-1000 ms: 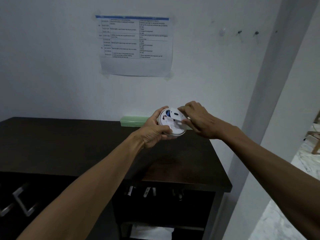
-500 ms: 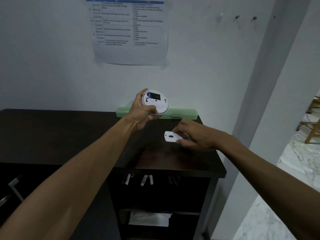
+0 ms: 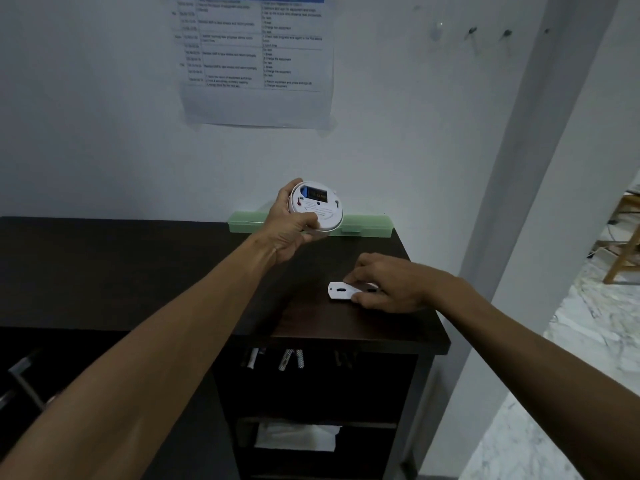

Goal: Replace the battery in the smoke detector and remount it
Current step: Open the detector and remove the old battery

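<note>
The smoke detector (image 3: 317, 211) is held in the air above the back edge of the desk (image 3: 138, 271), its underside turned toward the camera. It is a round white disc; the open battery bay shows a dark battery with a blue part at its 9 o'clock, and a printed label lies below it. The left hand (image 3: 289, 230) wraps the detector's rim from 8 o'clock, fingers curled around it. At 5 o'clock from the detector, the white cover plate (image 3: 343, 292) lies flat on the dark wood desk, with the right hand (image 3: 388, 289) resting on it, fingers half bent and pinching its edge. A pale green box (image 3: 367, 224) sits against the white wall (image 3: 398, 140), under a taped paper sheet (image 3: 256, 60). Marble floor (image 3: 588, 341) shows at 3 o'clock.
</note>
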A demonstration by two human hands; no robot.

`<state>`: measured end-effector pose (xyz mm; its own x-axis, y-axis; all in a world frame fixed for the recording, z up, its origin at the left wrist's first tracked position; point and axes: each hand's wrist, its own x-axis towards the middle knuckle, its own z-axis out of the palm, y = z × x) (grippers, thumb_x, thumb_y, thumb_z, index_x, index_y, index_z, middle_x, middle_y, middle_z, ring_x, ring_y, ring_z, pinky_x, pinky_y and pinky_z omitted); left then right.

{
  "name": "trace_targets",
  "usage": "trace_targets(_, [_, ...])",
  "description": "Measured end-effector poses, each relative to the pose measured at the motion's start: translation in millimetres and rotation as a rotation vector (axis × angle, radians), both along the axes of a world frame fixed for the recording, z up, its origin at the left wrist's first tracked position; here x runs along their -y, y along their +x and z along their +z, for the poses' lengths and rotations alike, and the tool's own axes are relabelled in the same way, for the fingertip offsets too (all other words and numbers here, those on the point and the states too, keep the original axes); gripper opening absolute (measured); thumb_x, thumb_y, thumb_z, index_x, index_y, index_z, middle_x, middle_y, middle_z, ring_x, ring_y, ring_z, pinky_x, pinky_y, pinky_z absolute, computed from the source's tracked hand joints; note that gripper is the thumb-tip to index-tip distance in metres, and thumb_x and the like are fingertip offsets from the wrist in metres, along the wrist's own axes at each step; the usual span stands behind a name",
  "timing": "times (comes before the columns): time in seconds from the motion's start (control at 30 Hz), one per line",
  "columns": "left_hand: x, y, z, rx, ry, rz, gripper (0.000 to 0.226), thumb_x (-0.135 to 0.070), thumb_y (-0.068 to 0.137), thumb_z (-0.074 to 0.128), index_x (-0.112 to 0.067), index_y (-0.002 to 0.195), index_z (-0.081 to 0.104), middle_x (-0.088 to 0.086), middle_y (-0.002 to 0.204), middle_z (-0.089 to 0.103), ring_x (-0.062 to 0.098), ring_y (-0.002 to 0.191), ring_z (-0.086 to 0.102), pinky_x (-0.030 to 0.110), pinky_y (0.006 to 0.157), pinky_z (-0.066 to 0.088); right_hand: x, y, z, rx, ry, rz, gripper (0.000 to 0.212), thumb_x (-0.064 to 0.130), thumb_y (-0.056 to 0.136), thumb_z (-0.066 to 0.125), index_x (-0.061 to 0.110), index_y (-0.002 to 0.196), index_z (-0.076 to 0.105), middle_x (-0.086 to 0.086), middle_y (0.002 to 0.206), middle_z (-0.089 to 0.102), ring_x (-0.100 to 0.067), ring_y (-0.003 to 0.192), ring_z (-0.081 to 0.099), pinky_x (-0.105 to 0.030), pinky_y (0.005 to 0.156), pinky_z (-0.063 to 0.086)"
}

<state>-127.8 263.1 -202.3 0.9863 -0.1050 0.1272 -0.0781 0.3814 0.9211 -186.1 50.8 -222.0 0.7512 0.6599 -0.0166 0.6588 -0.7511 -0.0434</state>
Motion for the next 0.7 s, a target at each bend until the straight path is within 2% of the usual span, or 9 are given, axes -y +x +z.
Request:
trace_targets(0.27, [3, -1, 1, 0.026, -0.005, -0.018, 0.091, 0.033, 0.071, 0.048, -0.028, 0.139, 0.047, 0.009, 0.137, 0.044, 0.04, 0.119, 0.051, 0.053, 0.075, 0.061, -4, -1, 2, -0.001, -0.011, 0.015, 0.049, 0.046, 0.095, 0.053, 0.023, 0.138, 0.054, 0.002, 0.129, 0.051, -0.007, 0.103, 0.047, -0.023, 0.083, 0.041])
trace_targets(0.4, [4, -2, 2, 0.019, 0.005, -0.051, 0.095, 0.035, 0.069, 0.045, -0.029, 0.14, 0.047, 0.01, 0.14, 0.043, 0.041, 0.121, 0.049, 0.055, 0.079, 0.06, -1, 0, 10, 0.009, 0.026, -0.015, 0.054, 0.05, 0.092, 0.053, 0.023, 0.138, 0.054, 0.003, 0.127, 0.054, -0.009, 0.103, 0.052, -0.026, 0.086, 0.048])
trace_targets(0.47, [4, -3, 2, 0.021, 0.013, -0.065, 0.095, 0.034, 0.069, 0.044, -0.03, 0.139, 0.048, 0.01, 0.141, 0.043, 0.042, 0.122, 0.049, 0.053, 0.078, 0.061, 0, 4, 17, 0.067, 0.127, -0.057, 0.049, 0.046, 0.091, 0.055, 0.023, 0.134, 0.057, 0.003, 0.126, 0.058, -0.006, 0.099, 0.053, -0.024, 0.083, 0.047])
trace_targets(0.57, [4, -4, 1, 0.03, 0.005, -0.101, 0.094, 0.033, 0.069, 0.043, -0.03, 0.138, 0.049, 0.01, 0.141, 0.045, 0.043, 0.123, 0.05, 0.053, 0.077, 0.06, -1, 15, 25, 0.178, 0.38, -0.148, 0.038, 0.029, 0.088, 0.061, 0.018, 0.124, 0.065, -0.001, 0.116, 0.066, -0.011, 0.093, 0.059, -0.027, 0.08, 0.051])
trace_targets(0.7, [1, -6, 2, 0.043, 0.014, -0.14, 0.095, 0.033, 0.069, 0.043, -0.031, 0.138, 0.05, 0.011, 0.143, 0.043, 0.044, 0.124, 0.049, 0.057, 0.082, 0.058, -9, 30, 29, 0.3, 0.717, -0.358, 0.025, 0.023, 0.084, 0.063, 0.016, 0.107, 0.064, 0.0, 0.098, 0.067, -0.014, 0.085, 0.062, -0.033, 0.078, 0.056])
